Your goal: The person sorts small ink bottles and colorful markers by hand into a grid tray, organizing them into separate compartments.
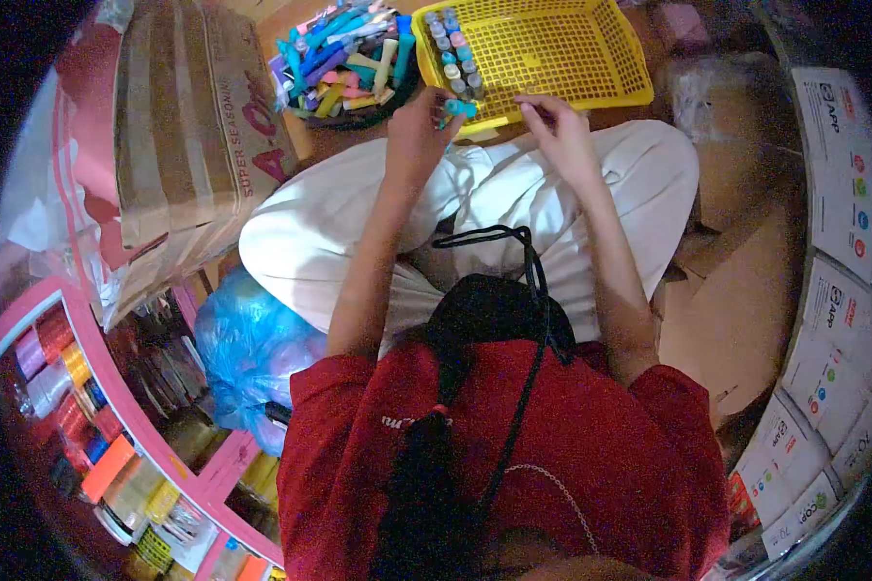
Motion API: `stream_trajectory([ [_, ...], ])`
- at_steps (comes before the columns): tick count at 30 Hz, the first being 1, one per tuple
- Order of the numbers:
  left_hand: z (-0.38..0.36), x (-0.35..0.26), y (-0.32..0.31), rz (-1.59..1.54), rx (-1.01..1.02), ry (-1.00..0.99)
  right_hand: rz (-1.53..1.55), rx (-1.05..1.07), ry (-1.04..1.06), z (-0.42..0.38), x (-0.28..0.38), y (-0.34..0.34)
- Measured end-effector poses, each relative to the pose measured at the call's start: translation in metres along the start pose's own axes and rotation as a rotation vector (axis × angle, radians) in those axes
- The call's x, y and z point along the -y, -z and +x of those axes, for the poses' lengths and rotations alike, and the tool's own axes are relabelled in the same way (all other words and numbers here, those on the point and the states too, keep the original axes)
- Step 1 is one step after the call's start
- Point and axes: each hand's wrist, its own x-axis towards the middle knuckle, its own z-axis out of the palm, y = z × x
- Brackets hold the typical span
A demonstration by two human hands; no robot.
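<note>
My left hand [419,136] is closed around a small teal tube [458,110], held just in front of the yellow basket. Its fingers hide part of the tube. To the right, my right hand [560,137] is by the basket's near rim, thumb and forefinger stretched forward and slightly apart, with nothing visible between them. Along the left side of the yellow plastic basket [606,58], several small tubes with coloured caps [458,53] lie in two rows. Left of it, a dark round container [358,118] is heaped with loose tubes [344,63] in blue, teal, yellow and pink.
A large taped carton [189,116] stands at the left, with a blue plastic bag [247,334] below it. A pink-framed shelf [131,426] holds ribbon rolls. On the right are flattened cardboard [736,310] and stacked white paper packs [838,300].
</note>
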Motion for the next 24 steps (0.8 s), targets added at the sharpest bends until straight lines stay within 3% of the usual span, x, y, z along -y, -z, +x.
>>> stream_trajectory([
  [2, 0.0, 0.001, -0.005, 0.094, 0.016, 0.012, -0.007, -0.045, 0.053, 0.001, -0.006, -0.004],
  [7, 0.0, 0.007, -0.02, 0.271, -0.075, -0.11, 0.061, -0.001, -0.056, -0.001, 0.01, 0.0],
  [10, 0.003, 0.009, -0.027, 0.368, -0.019, -0.071, 0.075, -0.005, -0.056, -0.001, 0.013, 0.001],
  [16, 0.006, 0.011, -0.032, 0.406, -0.046, -0.126, 0.047, -0.024, -0.006, -0.001, 0.005, -0.002],
  [24, 0.007, 0.012, -0.034, 0.414, -0.019, -0.05, -0.002, -0.02, -0.009, -0.001, 0.009, -0.001],
])
